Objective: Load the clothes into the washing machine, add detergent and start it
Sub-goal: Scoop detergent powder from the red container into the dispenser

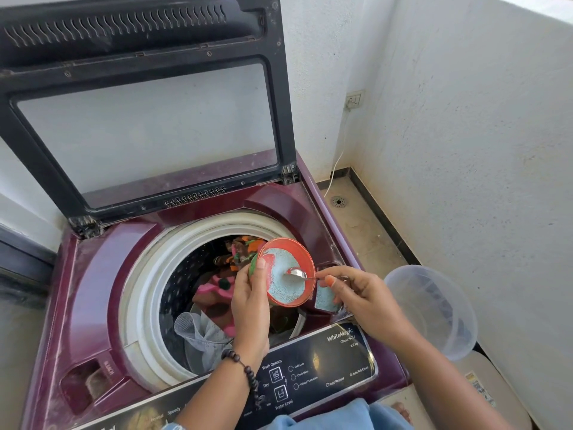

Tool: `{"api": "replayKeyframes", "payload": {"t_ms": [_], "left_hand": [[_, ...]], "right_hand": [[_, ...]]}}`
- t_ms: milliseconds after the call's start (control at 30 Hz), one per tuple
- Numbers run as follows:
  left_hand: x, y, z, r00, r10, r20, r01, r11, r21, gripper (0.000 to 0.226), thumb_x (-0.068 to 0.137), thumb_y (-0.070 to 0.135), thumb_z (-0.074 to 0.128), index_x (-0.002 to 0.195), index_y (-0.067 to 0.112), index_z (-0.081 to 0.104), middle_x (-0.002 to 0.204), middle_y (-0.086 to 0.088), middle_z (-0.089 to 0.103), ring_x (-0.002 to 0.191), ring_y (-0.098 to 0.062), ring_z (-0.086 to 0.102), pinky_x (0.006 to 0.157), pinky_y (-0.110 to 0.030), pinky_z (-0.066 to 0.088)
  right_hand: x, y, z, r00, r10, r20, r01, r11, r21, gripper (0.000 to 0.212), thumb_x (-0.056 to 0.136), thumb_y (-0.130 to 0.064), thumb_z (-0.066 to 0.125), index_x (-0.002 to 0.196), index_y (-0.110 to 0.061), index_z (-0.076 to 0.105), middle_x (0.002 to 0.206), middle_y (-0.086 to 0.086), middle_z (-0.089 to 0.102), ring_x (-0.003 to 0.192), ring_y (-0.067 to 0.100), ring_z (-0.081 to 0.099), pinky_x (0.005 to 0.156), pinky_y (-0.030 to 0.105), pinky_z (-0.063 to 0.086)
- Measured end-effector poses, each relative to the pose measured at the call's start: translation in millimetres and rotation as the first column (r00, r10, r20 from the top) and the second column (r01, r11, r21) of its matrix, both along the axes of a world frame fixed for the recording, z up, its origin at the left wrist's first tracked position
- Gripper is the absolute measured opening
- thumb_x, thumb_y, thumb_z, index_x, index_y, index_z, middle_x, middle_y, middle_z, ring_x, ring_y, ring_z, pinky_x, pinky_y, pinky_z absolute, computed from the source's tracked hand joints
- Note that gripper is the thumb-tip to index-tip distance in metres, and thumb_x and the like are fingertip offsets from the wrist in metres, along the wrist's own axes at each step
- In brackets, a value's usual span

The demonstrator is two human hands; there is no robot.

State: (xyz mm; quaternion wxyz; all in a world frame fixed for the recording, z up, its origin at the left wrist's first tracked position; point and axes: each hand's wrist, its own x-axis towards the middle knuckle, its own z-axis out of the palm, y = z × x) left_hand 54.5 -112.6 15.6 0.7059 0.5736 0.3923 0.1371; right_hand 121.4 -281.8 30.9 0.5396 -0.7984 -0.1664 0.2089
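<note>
Bright, even daylight fills the scene, strongest on the white wall [465, 135] at the right, which is nearly washed out near the top corner. Shadows are soft, deepest inside the drum [192, 274]. Wide-angle distortion bows the lid [139, 88] and wall edges; focus is fairly sharp throughout.

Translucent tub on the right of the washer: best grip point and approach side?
Take the translucent tub by its rim, pinching the thin wall at the near-left edge, coming from the washer side. It lies tilted with its mouth turned up toward the camera, so the rim is exposed there, while the wall crowds its far side. Both hands are busy now.
</note>
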Motion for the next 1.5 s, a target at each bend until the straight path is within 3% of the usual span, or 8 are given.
{"api": "replayKeyframes", "payload": {"t_ms": [100,300,467,733,1033,1233,1367,1500], "left_hand": [[0.3,-0.6,-1.2,1.000,-0.001,-0.006,0.001,1.000,-0.002,0.049,0.072,0.071,0.054,0.107,0.038,0.064,0.113,0.009,0.069,0.110,-0.012,0.063,0.101,-0.044,0.051],[0.6,-0.5,-0.2,1.000,-0.015,-0.005,0.015,1.000,-0.026,0.058,0.075,0.068,0.052,0.117,0.029,0.062,0.115,0.006,0.068,0.110,-0.012,0.063,0.100,-0.044,0.051],[-0.1,-1.2,-0.6,0.999,-0.053,0.003,0.053,0.998,-0.034,0.063,0.074,0.069,0.052,0.120,0.027,0.061,0.118,0.006,0.067,0.112,-0.011,0.062,0.102,-0.044,0.050],[-0.8,-1.9,1.9,0.998,-0.063,0.017,0.064,0.997,-0.032,0.061,0.077,0.064,0.048,0.122,0.025,0.060,0.117,0.005,0.066,0.109,-0.010,0.062,0.090,-0.032,0.055],[-1.7,-3.2,2.4,0.998,-0.053,0.027,0.054,0.998,-0.036,0.062,0.077,0.063,0.048,0.121,0.022,0.060,0.115,0.005,0.067,0.108,-0.009,0.062,0.089,-0.031,0.054],[-1.1,0.5,-2.2,1.000,-0.022,-0.011,0.021,0.996,-0.086,0.043,0.095,0.054,0.046,0.124,0.024,0.059,0.121,0.002,0.064,0.112,-0.013,0.061,0.084,-0.031,0.055],[-1.0,2.1,-2.5,1.000,0.011,-0.012,-0.013,0.991,-0.132,0.043,0.096,0.053,0.047,0.125,0.024,0.058,0.123,0.001,0.063,0.114,-0.016,0.060,0.084,-0.034,0.056],[-2.0,1.6,-3.0,1.000,0.002,-0.017,-0.004,0.993,-0.115,0.039,0.095,0.054,0.047,0.120,0.026,0.059,0.123,0.003,0.062,0.115,-0.015,0.058,0.099,-0.045,0.051]], "right_hand": [[2.8,-1.2,3.6,0.999,-0.009,-0.032,0.011,0.999,0.051,0.021,0.098,-0.014,0.056,0.103,-0.025,0.074,0.086,-0.002,0.074,0.063,0.007,0.059,0.064,0.025,0.052],[-0.3,3.8,7.1,0.979,-0.097,-0.180,0.131,0.974,0.186,0.023,0.099,-0.012,0.052,0.098,-0.019,0.073,0.082,0.005,0.076,0.054,0.008,0.054,0.051,0.020,0.045],[2.2,3.1,3.2,0.884,-0.211,-0.417,0.355,0.883,0.307,0.023,0.101,-0.011,0.048,0.103,0.000,0.068,0.084,0.019,0.074,0.050,0.014,0.052,0.044,0.019,0.040],[9.2,-1.9,10.4,0.728,-0.268,-0.631,0.586,0.722,0.369,0.024,0.099,-0.009,0.045,0.092,-0.001,0.067,0.068,0.013,0.070,0.045,0.011,0.049,0.040,0.017,0.037],[6.1,-6.0,14.4,0.749,-0.275,-0.603,0.568,0.734,0.372,0.024,0.098,-0.008,0.047,0.090,0.000,0.068,0.066,0.014,0.069,0.044,0.012,0.047,0.038,0.019,0.035],[9.8,-16.5,17.1,0.740,-0.387,-0.550,0.636,0.667,0.388,0.024,0.100,-0.011,0.043,0.088,-0.006,0.063,0.060,0.008,0.060,0.043,0.011,0.043,0.039,0.018,0.032],[8.9,-25.8,16.1,0.786,-0.464,-0.409,0.606,0.710,0.358,0.029,0.103,-0.013,0.040,0.093,-0.009,0.066,0.065,0.006,0.063,0.044,0.010,0.045,0.041,0.019,0.033],[7.5,-28.1,18.0,0.812,-0.520,-0.265,0.581,0.760,0.292,0.031,0.101,-0.008,0.039,0.083,-0.010,0.064,0.058,0.006,0.057,0.045,0.012,0.043,0.041,0.020,0.033]]}}
